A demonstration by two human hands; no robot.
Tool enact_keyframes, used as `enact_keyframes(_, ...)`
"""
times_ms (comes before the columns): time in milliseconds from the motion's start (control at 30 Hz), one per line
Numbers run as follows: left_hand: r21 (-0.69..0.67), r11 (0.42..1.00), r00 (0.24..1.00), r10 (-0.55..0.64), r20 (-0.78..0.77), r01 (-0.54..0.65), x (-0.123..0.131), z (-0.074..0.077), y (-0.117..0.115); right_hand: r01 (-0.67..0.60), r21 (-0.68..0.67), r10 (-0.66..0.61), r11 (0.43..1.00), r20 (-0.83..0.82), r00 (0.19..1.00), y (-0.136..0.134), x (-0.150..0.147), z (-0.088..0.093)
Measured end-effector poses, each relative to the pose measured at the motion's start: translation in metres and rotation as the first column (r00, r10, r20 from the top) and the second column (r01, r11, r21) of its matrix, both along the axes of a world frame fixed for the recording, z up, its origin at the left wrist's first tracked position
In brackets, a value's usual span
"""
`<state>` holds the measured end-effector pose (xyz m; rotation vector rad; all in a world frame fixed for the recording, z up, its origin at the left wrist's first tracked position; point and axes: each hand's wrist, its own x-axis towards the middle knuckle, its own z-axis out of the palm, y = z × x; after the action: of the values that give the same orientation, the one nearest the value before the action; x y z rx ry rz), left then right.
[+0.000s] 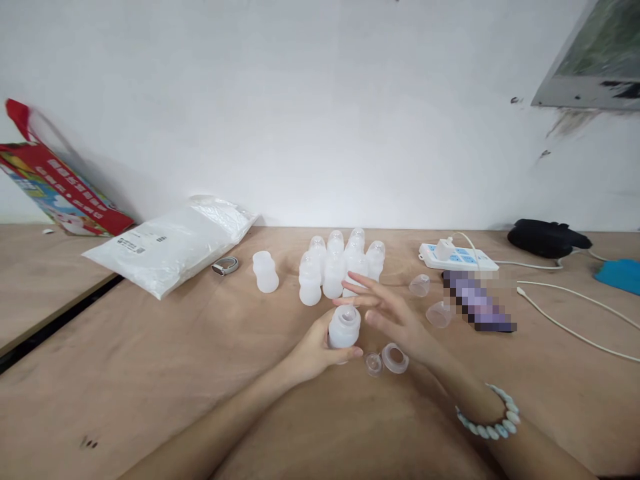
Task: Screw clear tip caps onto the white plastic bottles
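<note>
My left hand (315, 350) is wrapped round a small white plastic bottle (344, 327), held upright just above the wooden table (150, 373). My right hand (387, 312) hovers beside and above the bottle's mouth with fingers stretched out and apart, holding nothing. A beaded bracelet (493, 417) sits on my right wrist. A clear ring collar (395, 357) and a small clear cap (373, 364) lie on the table just right of the held bottle. Behind stands a cluster of several capped white bottles (340, 267), with one uncapped bottle (265, 271) apart to the left.
Two clear caps (420, 285) (439, 314) lie right of the cluster. A white plastic bag (170, 247), a metal ring (225, 266) and a red carton (60, 190) are at the left. A power strip (457, 257), white cables (570, 320), a black object (547, 237) and a blurred item (477, 301) are right.
</note>
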<state>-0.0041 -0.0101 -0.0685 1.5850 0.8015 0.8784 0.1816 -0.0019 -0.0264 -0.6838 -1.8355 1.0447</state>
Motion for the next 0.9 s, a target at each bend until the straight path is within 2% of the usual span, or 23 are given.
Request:
enact_keyframes(33,0.005,1.000,1.000,0.004,0.000,-0.004,0.000,0.000,0.000,0.095,-0.033,-0.096,0.995,-0.048,0.994,0.002,0.002,0.000)
enact_keyframes(100,-0.007,1.000,1.000,0.017,-0.001,-0.017,-0.001,0.000,0.001,0.321,-0.084,-0.329,0.943,-0.102,0.939,0.005,0.005,-0.002)
enact_keyframes(133,-0.022,0.999,1.000,0.024,-0.005,-0.024,-0.001,0.000,0.002,0.392,-0.094,-0.401,0.915,-0.115,0.909,0.006,0.006,-0.003)
enact_keyframes(167,-0.035,0.999,1.000,0.031,-0.008,-0.031,-0.001,-0.001,0.002,0.408,-0.092,-0.417,0.908,-0.126,0.900,0.007,0.007,-0.003)
enact_keyframes(233,-0.051,0.998,0.999,0.035,-0.007,-0.035,-0.001,-0.001,0.002,0.270,-0.078,-0.279,0.960,-0.132,0.951,0.005,0.008,-0.002)
enact_keyframes(300,-0.052,0.998,0.999,0.038,0.011,-0.037,-0.001,0.001,0.002,0.015,-0.085,-0.022,0.996,-0.090,0.996,0.002,0.008,0.002)
enact_keyframes(367,-0.064,0.998,0.999,0.012,0.042,-0.009,-0.001,0.005,0.001,-0.167,-0.106,0.164,0.980,-0.036,0.986,0.000,0.008,0.006)
enact_keyframes(400,-0.081,0.996,0.998,-0.032,0.055,0.037,-0.002,0.008,-0.001,-0.206,-0.107,0.205,0.973,-0.021,0.978,-0.001,0.008,0.008)
enact_keyframes(467,-0.139,0.972,0.981,-0.178,0.082,0.188,-0.003,0.014,-0.004,-0.215,-0.080,0.214,0.973,-0.015,0.977,-0.002,0.007,0.011)
enact_keyframes(533,-0.224,0.908,0.934,-0.330,0.137,0.354,-0.005,0.018,-0.008,-0.188,-0.026,0.188,0.982,0.010,0.982,-0.005,0.004,0.013)
enact_keyframes(633,-0.378,0.737,0.828,-0.484,0.282,0.560,-0.006,0.022,-0.012,-0.175,0.075,0.169,0.982,0.080,0.982,-0.010,-0.003,0.014)
enact_keyframes(667,-0.419,0.682,0.800,-0.509,0.318,0.600,-0.006,0.023,-0.013,-0.177,0.078,0.170,0.981,0.085,0.982,-0.012,-0.006,0.012)
enact_keyframes(700,-0.446,0.657,0.794,-0.515,0.323,0.608,-0.005,0.024,-0.014,-0.167,0.061,0.162,0.984,0.082,0.983,-0.013,-0.008,0.011)
enact_keyframes(733,-0.456,0.678,0.817,-0.499,0.290,0.576,-0.005,0.025,-0.014,-0.137,0.026,0.135,0.990,0.082,0.987,-0.014,-0.010,0.008)
enact_keyframes(800,-0.391,0.826,0.913,-0.389,0.126,0.406,-0.003,0.027,-0.014,0.010,-0.040,-0.005,0.999,0.120,0.993,-0.014,-0.014,0.002)
enact_keyframes(867,-0.222,0.958,0.975,-0.205,-0.080,0.183,-0.001,0.029,-0.013,0.206,-0.052,-0.192,0.977,0.197,0.961,-0.012,-0.018,-0.004)
enact_keyframes(900,-0.123,0.989,0.978,-0.108,-0.177,0.087,0.000,0.030,-0.013,0.284,-0.040,-0.268,0.958,0.227,0.936,-0.012,-0.019,-0.007)
